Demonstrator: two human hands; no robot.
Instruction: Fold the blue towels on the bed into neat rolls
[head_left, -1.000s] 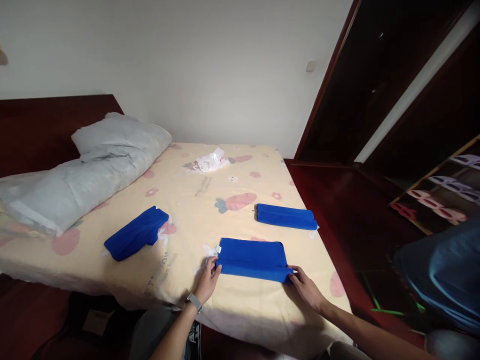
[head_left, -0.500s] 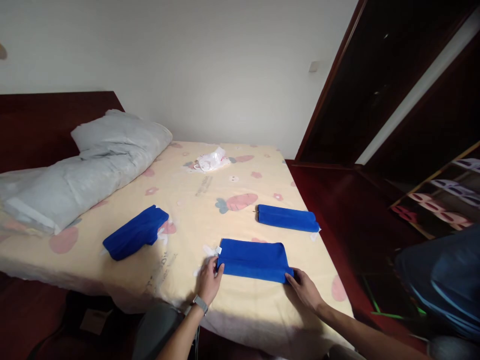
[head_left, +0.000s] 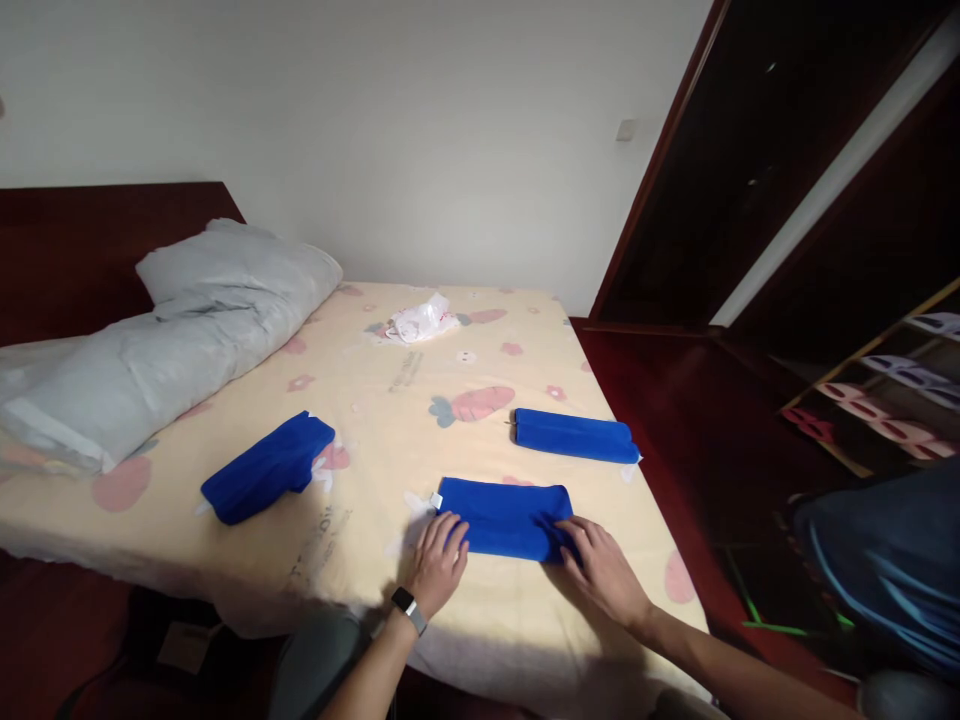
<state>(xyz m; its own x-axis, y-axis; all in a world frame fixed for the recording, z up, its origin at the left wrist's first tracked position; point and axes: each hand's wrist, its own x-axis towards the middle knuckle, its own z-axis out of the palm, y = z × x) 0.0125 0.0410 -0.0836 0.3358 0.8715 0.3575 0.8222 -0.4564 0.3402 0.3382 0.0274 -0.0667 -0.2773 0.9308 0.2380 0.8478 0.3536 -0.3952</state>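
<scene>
Blue cloth (head_left: 501, 515) beneath fingers (head_left: 585, 528) at both ends

Before you: one bed (head_left: 375, 405), sheeted in printed pale yellow; one dark headboard (head_left: 90, 230) at its left edge. Whitish wall (head_left: 450, 150) behind the far edge; switch plate (head_left: 625, 130) up and right of your far right corner. Past the right edge: dark red floor (head_left: 637, 365), dark door (head_left: 739, 170), shoe rack (head_left: 870, 348). Light: dim, uneven.
</scene>
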